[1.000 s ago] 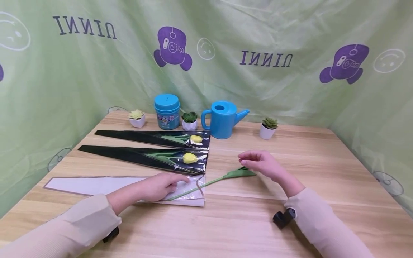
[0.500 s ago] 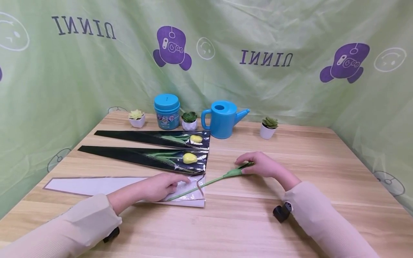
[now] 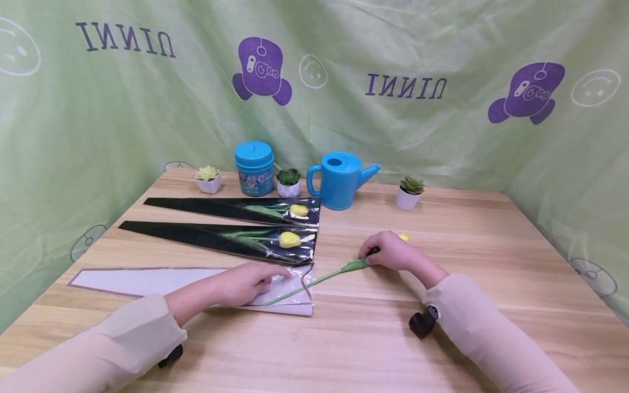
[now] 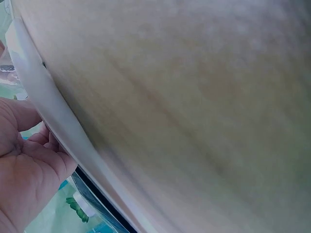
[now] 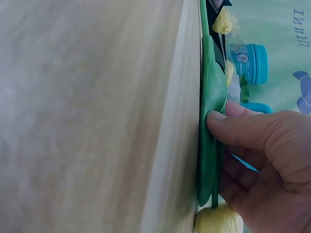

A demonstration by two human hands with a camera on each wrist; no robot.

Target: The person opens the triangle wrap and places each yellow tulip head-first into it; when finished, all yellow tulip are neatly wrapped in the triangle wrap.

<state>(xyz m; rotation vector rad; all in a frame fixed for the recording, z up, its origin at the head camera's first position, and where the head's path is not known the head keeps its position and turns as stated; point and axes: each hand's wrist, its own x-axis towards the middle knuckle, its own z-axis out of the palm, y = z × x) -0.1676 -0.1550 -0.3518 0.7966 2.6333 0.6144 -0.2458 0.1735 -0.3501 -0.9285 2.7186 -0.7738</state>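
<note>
An artificial yellow tulip lies slantwise, its green stem (image 3: 324, 278) running into the mouth of a white flower sleeve (image 3: 147, 278) with a brown border. My right hand (image 3: 390, 251) pinches the tulip at its leaf (image 5: 212, 87), thumb on the near side. The yellow bloom (image 5: 216, 221) shows past that hand. My left hand (image 3: 243, 284) holds the sleeve near its mouth, index finger stretched over the clear film. In the left wrist view, the thumb and curled fingers (image 4: 51, 145) meet the sleeve's edge.
Two black sleeves, the nearer (image 3: 221, 240) and the farther (image 3: 221, 210), each hold a yellow tulip. Along the back stand a blue tub (image 3: 254, 174), a blue watering can (image 3: 339, 183) and small potted plants, one (image 3: 407, 199) at the right. A green curtain surrounds the wooden table (image 3: 363, 344).
My right hand has lowered onto the leaf and taken hold of the tulip, moving slightly left. The yellow bloom now shows behind it. My left hand has stayed on the sleeve.
</note>
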